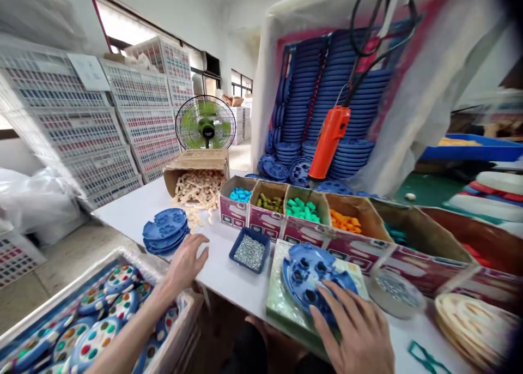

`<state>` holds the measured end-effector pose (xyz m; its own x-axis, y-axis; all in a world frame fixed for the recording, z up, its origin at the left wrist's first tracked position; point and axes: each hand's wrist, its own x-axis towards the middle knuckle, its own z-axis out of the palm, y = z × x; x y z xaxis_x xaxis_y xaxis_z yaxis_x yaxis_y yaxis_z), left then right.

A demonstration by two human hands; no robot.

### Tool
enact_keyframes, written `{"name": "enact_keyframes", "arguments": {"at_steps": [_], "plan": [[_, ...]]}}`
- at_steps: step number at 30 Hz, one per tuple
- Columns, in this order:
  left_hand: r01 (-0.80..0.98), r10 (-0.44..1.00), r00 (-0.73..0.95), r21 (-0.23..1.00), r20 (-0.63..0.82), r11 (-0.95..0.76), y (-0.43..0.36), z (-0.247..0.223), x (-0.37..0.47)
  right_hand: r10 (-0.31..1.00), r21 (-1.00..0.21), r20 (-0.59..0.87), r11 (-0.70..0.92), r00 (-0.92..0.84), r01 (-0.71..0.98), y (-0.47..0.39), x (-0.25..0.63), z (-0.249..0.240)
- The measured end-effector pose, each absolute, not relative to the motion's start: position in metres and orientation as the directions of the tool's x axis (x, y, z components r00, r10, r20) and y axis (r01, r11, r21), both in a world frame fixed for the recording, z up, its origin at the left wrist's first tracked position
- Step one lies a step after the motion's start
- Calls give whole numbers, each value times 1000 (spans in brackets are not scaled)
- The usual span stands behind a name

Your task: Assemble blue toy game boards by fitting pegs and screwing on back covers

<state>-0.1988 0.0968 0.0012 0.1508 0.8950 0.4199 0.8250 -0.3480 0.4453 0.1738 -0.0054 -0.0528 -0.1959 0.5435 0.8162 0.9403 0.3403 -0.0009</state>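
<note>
On a pale green block near the table's front edge lies a round blue plastic part with several holes. My right hand rests on its right side, fingers spread. Over the table's front left edge, my left hand is beside a small stack of blue parts, fingers apart and nothing between them. Between the hands sits a dark blue tray of small screws. An orange electric screwdriver hangs from a cable above the boxes.
Cardboard boxes of small coloured pieces line the table's back. A tipped carton spills beige pieces. At the right are a round dish and cream discs. A crate of finished-looking toys stands lower left; a fan stands behind.
</note>
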Motion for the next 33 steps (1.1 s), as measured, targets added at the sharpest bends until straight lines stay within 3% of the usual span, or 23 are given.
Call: {"name": "enact_keyframes", "arguments": {"at_steps": [7, 13, 18, 23, 28, 31, 33], "plan": [[968, 967, 176, 148, 182, -204, 211, 2, -206, 480, 33, 849, 370, -222, 928, -6, 178, -51], [992, 992, 17, 122, 128, -33, 256, -19, -182, 488, 47, 841, 364, -233, 930, -4, 185, -60], [958, 982, -152, 262, 115, 117, 251, -3, -195, 482, -24, 861, 355, -161, 935, -4, 179, -54], [824, 965, -222, 556, 137, 111, 198, 22, -209, 446, -106, 891, 387, -85, 916, -9, 171, -43], [535, 993, -24, 841, 112, -82, 118, 28, -166, 538, -247, 840, 506, -78, 826, -7, 155, -5], [375, 984, 165, 919, 63, -122, 81, 28, -120, 594, -268, 794, 532, -129, 803, 2, 150, 16], [279, 970, 236, 953, 52, -119, 62, 27, -90, 655, -366, 753, 506, -72, 781, 4, 149, 22]]}}
